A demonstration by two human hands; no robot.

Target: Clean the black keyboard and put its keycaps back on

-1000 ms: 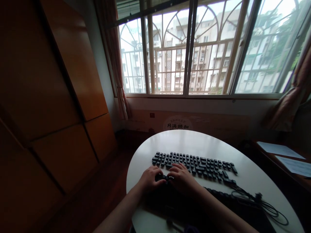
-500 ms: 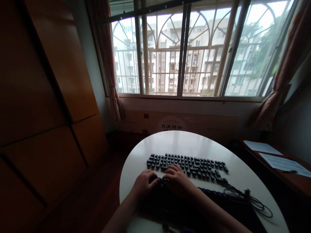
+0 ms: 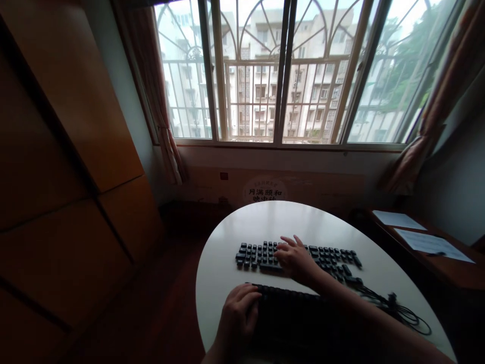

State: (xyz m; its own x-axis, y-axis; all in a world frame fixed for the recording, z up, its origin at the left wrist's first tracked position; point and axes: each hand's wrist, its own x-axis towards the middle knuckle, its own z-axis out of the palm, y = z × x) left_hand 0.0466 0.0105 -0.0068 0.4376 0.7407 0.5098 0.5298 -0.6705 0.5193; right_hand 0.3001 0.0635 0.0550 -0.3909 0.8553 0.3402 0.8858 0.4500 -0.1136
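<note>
A dark keyboard lies on the near side of the table, with a row of black keys along its far edge. My left hand is closed over its far left corner, fingers together on top and thumb bent in. Beyond the keyboard, loose black keycaps are laid out in rows. My right hand is over the middle of those rows with its fingers spread. It covers several keycaps, and its underside is hidden.
The round white table bears everything. A coiled black cable lies to the right of the keyboard. Farther right, a brown surface carries paper sheets and a pen. A window and a wooden cabinet surround the table.
My right hand has moved from the keyboard's far edge forward and right to the loose keycaps, its fingers spreading. My left hand has shifted nearer along the keyboard's left side. The view has tilted down.
</note>
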